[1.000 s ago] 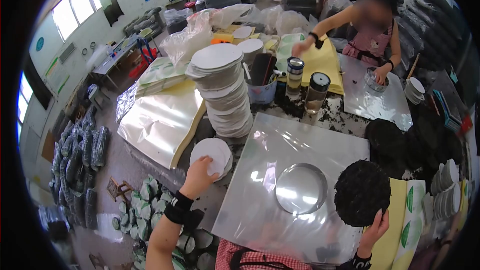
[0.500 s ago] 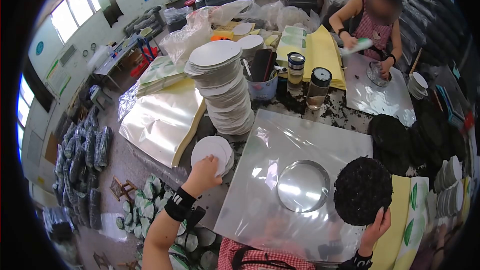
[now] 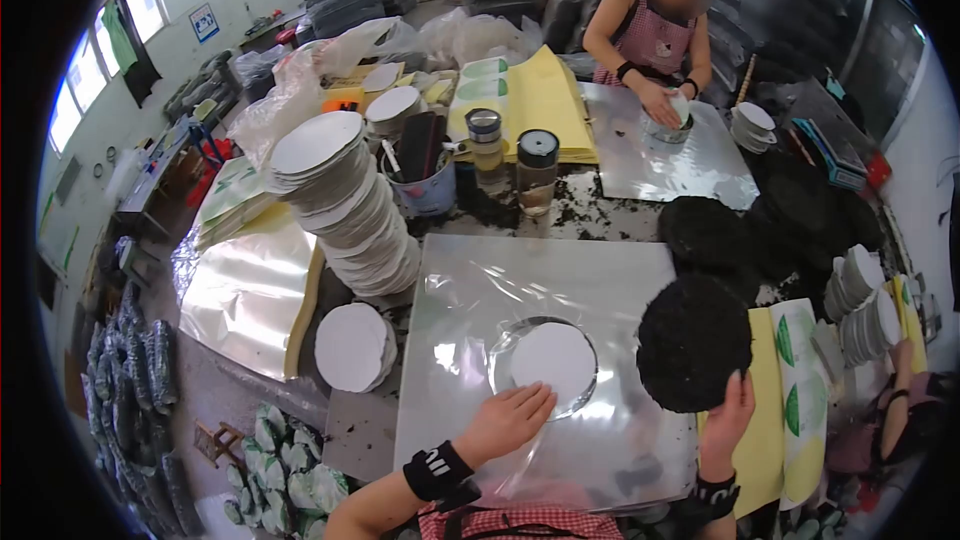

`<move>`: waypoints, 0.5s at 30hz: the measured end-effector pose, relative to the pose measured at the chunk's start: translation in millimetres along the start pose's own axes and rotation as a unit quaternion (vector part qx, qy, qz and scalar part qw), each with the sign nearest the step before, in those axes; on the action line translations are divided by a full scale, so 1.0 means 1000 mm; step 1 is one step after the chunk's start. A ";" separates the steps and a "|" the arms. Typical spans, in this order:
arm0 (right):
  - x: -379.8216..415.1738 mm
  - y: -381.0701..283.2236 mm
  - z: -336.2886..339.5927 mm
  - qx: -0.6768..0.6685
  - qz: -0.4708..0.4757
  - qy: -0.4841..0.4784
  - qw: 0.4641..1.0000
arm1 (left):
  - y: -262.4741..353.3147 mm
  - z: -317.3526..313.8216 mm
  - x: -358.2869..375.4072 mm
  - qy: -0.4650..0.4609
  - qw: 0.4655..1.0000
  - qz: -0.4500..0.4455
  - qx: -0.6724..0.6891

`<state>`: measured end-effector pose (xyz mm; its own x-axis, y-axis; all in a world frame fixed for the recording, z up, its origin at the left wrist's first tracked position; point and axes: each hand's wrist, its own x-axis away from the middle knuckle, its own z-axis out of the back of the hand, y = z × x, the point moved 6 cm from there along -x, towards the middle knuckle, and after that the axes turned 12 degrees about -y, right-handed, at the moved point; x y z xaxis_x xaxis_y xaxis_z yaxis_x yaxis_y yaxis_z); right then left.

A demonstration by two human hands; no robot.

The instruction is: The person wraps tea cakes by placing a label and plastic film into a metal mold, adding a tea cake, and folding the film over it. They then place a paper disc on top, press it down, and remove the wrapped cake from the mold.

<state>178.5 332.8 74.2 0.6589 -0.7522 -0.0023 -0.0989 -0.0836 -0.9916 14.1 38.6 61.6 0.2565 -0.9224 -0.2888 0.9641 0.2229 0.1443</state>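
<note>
A white paper disc (image 3: 554, 358) lies inside a metal ring (image 3: 579, 405) on a clear plastic sheet (image 3: 620, 280). My left hand (image 3: 507, 420) rests at the disc's lower edge, its fingers extended and touching the paper. On the right, my right hand (image 3: 730, 415) grips the lower edge of a round black cake (image 3: 694, 343), thumb and fingers closed on it, held over the sheet's right side. A low pile of white discs (image 3: 352, 348) sits left of the sheet, with a tall stack of discs (image 3: 345, 210) behind it.
Two lidded bottles (image 3: 537, 175) and a blue bucket (image 3: 425, 188) stand behind the sheet. Across the table a co-worker (image 3: 652, 35) handles another ring. More black cakes (image 3: 705, 235) lie at the back right. Yellow sheets (image 3: 762, 390) border the right side.
My left hand has moved right from the low pile, and a white disc now lies in the ring. The head view has shifted. My right hand still holds the black cake.
</note>
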 end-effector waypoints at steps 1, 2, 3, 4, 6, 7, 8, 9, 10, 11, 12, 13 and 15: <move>0.007 -0.005 -0.007 0.191 0.057 0.062 0.978 | 0.001 -0.018 0.000 -0.023 1.000 0.007 0.007; 0.014 -0.027 -0.046 0.190 0.114 -0.069 0.973 | -0.002 -0.020 0.004 -0.042 0.999 0.013 0.014; 0.024 -0.041 -0.083 0.269 0.165 -0.162 0.935 | -0.005 -0.017 0.010 -0.054 0.998 0.002 0.032; 0.038 -0.034 -0.119 0.277 0.312 -0.231 0.879 | -0.006 -0.015 0.018 -0.066 0.996 -0.006 0.051; 0.061 0.009 -0.168 0.437 0.384 -0.389 0.714 | -0.009 -0.014 0.032 -0.146 0.977 0.064 0.144; 0.067 0.053 -0.178 0.465 0.387 -0.429 0.670 | -0.006 -0.013 0.045 -0.214 0.943 0.139 0.214; 0.071 0.055 -0.181 0.461 0.368 -0.444 0.674 | -0.011 -0.016 0.056 -0.278 0.895 0.211 0.277; 0.070 0.057 -0.185 0.454 0.351 -0.461 0.677 | -0.022 -0.005 0.049 -0.202 0.932 0.157 0.256; 0.057 0.047 -0.191 0.444 0.345 -0.451 0.693 | -0.029 0.004 0.044 -0.123 0.957 0.108 0.237; 0.043 0.032 -0.197 0.434 0.325 -0.447 0.711 | -0.025 0.021 0.040 -0.051 0.971 0.062 0.226; 0.035 0.017 -0.198 0.427 0.292 -0.441 0.734 | -0.034 0.018 0.025 -0.096 0.972 0.099 0.189; 0.018 0.003 -0.210 0.465 0.253 -0.430 0.731 | -0.046 0.021 -0.009 -0.137 0.972 0.126 0.145; -0.012 0.029 -0.226 0.630 0.139 -0.402 0.650 | -0.059 -0.011 -0.041 -0.210 0.958 0.174 0.090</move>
<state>-0.5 191.5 74.8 0.9728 0.0031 0.2318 0.0583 0.9645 -0.2574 -52.9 66.8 54.1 0.4734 -0.8562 0.2068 0.7886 0.5166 0.3336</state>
